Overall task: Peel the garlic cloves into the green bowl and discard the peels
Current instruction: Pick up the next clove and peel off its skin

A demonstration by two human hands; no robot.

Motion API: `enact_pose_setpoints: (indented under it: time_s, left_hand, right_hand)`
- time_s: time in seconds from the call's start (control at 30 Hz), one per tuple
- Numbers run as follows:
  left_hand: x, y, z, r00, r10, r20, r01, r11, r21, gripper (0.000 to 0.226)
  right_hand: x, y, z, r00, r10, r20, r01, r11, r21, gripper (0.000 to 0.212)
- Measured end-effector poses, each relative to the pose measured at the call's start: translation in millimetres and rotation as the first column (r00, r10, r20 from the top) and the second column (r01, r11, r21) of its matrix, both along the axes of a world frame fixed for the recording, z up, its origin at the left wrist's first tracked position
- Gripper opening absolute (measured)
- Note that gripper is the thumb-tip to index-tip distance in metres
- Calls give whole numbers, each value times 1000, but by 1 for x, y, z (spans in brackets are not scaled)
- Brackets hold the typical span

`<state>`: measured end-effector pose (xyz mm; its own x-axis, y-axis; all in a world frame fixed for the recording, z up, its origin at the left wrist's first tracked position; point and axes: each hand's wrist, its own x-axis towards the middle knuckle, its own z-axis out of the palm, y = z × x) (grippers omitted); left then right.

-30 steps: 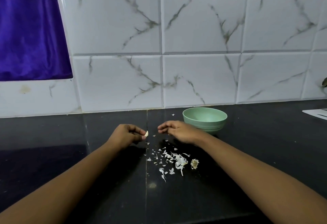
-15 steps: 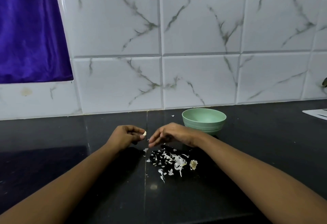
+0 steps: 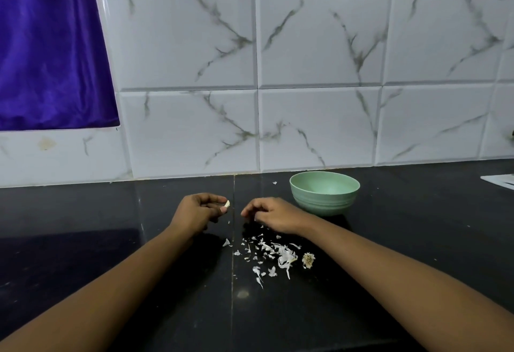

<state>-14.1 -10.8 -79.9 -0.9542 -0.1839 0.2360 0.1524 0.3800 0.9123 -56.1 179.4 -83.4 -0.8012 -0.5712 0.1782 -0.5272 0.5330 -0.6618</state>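
Observation:
My left hand (image 3: 199, 210) pinches a small pale garlic clove (image 3: 227, 203) between thumb and fingertips, just above the black counter. A short gap to its right, my right hand (image 3: 271, 214) hovers palm down with its fingers curled downward; I see nothing held in it. The green bowl (image 3: 324, 193) stands just behind and to the right of my right hand; its inside is hidden from this angle. White garlic peels (image 3: 274, 253) lie scattered on the counter in front of my hands, with a dry garlic root end (image 3: 308, 260) at their right edge.
The black counter (image 3: 111, 254) runs back to a white marbled tile wall (image 3: 319, 79). A purple cloth (image 3: 47, 46) hangs at the upper left. A white flat object (image 3: 500, 180) lies at the far right edge. One stray peel scrap (image 3: 274, 183) lies left of the bowl.
My right hand dipped toward the clove and the peels, then drew back a little to the right. The left hand keeps the clove in the same place.

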Motion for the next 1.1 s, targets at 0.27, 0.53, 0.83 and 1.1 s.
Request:
enact_pose_setpoints:
  time_s: [0.27, 0.53, 0.83, 1.1]
  left_hand:
    - [-2, 0, -2, 999, -2, -39, 4, 998, 55, 18]
    - [1, -1, -2, 998, -53, -17, 54, 998, 45, 16]
    - [-1, 2, -4, 994, -101, 32, 101, 995, 9, 17]
    - [8, 20, -1, 952, -300, 61, 281, 937, 209, 17]
  right_hand:
    - [-3, -14, 3, 981, 158, 110, -181, 951, 252, 46]
    - [-2, 20, 14, 922, 165, 351, -103, 976, -190, 45]
    - [22, 31, 18, 835, 195, 515, -204, 978, -40, 64]
    - [31, 44, 27, 945, 2, 328, 126, 920, -370, 11]
